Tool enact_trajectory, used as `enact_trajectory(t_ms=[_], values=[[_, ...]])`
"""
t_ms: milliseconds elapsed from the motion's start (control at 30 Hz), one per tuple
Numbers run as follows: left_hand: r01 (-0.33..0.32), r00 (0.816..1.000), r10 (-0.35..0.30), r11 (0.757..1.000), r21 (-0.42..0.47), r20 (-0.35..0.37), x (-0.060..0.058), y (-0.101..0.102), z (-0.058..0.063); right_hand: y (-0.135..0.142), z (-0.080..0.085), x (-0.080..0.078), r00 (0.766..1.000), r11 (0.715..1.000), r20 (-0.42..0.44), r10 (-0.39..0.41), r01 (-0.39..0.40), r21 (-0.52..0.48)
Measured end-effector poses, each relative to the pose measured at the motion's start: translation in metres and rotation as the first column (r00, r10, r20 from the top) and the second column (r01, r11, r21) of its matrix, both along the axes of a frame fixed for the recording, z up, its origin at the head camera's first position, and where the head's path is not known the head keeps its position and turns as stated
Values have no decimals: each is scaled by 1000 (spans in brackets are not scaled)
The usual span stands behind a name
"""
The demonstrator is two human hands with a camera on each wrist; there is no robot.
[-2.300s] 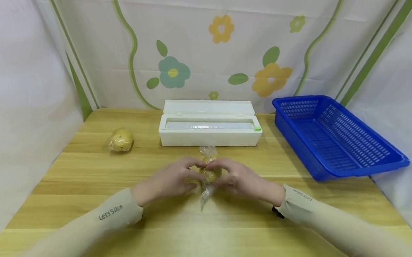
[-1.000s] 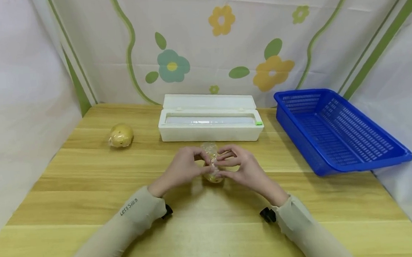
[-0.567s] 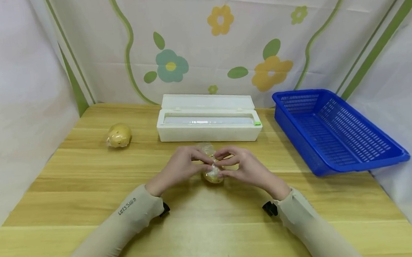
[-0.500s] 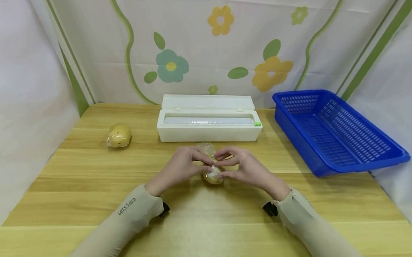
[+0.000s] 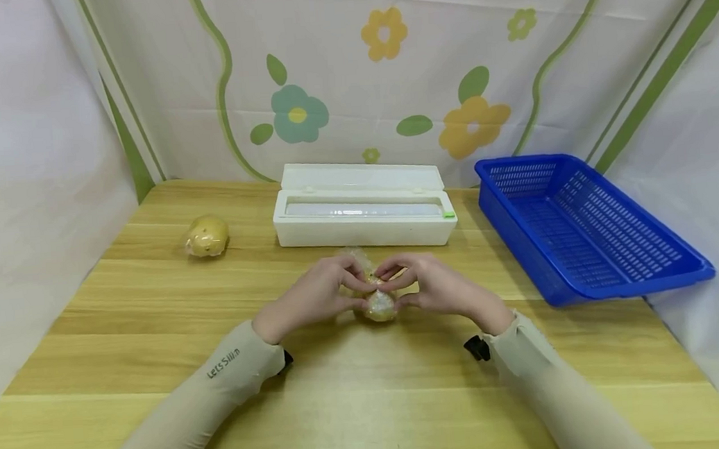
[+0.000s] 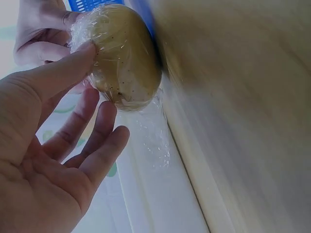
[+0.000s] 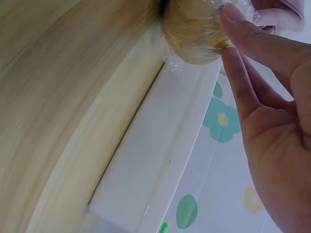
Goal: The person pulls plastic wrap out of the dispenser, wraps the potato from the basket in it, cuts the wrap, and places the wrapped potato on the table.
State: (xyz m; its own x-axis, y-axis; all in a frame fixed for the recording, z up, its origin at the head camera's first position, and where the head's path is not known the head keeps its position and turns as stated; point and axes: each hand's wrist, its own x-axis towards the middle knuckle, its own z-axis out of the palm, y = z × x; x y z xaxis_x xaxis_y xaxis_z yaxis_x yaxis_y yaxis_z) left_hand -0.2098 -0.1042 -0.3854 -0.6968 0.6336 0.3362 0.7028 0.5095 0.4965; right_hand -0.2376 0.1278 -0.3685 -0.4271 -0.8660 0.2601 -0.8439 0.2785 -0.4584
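A potato (image 5: 381,310) wrapped in cling film (image 6: 153,136) sits on the table at the middle, between both hands. My left hand (image 5: 316,293) holds it from the left; the left wrist view shows the thumb pressed on the bunched film and the other fingers partly bent below. From the right, my right hand (image 5: 444,289) pinches the film on top, its thumb and forefinger on the wrapped potato (image 7: 192,31) in the right wrist view. A loose tail of film trails toward the back. The fingers hide the potato's upper part in the head view.
A second film-wrapped potato (image 5: 207,236) lies at the left on the wooden table (image 5: 348,413). Behind the hands stands a white cling film box (image 5: 360,231), lid raised, a roll inside. A blue plastic basket (image 5: 524,255) stands at the right, before a flowered curtain (image 5: 348,58).
The hands first lay lower around the potato, then rose and gathered the film over it. Lately the potato has shifted slightly right, and the right thumb has moved a little right.
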Motion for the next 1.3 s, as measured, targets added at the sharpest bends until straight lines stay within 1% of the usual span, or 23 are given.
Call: enact_trajectory(t_ms=[67, 200, 367, 467, 633, 700, 800, 1000, 1200, 1300], values=[[-3, 1000, 3, 1000, -8, -8, 0, 0, 0, 0, 1, -1, 1000, 1000, 7, 2, -2, 3], [-1, 1000, 1, 1000, -4, 0, 0, -1, 0, 0, -2, -1, 1000, 1000, 11, -6, 6, -16], [0, 1000, 0, 1000, 6, 10, -2, -3, -2, 1, -8, -1, 999, 998, -26, -46, 45, -46], [4, 1000, -4, 1000, 0, 16, -3, -4, -3, 1, -10, -1, 998, 997, -42, -53, 50, -61], [35, 999, -35, 999, 4, 22, -5, -7, -4, -1, -9, 0, 997, 996, -68, -46, 41, -77], [50, 999, -50, 999, 8, 17, -6, -8, -4, -1, -9, 0, 996, 997, -78, -42, 36, -74], [56, 998, -56, 998, 0, 18, -6, -9, -4, -1, -9, -1, 995, 998, -88, -36, 31, -57], [40, 998, -40, 999, -8, 45, -5, -9, -4, -1, -9, 1, 991, 998, -115, -64, 60, -36], [27, 999, -27, 1000, -9, 30, -5, -9, -5, 1, -9, 3, 988, 996, -126, -90, 88, -16], [26, 999, -26, 1000, -17, 20, -5, -9, -3, 2, -10, 4, 983, 994, -144, -111, 111, -3]])
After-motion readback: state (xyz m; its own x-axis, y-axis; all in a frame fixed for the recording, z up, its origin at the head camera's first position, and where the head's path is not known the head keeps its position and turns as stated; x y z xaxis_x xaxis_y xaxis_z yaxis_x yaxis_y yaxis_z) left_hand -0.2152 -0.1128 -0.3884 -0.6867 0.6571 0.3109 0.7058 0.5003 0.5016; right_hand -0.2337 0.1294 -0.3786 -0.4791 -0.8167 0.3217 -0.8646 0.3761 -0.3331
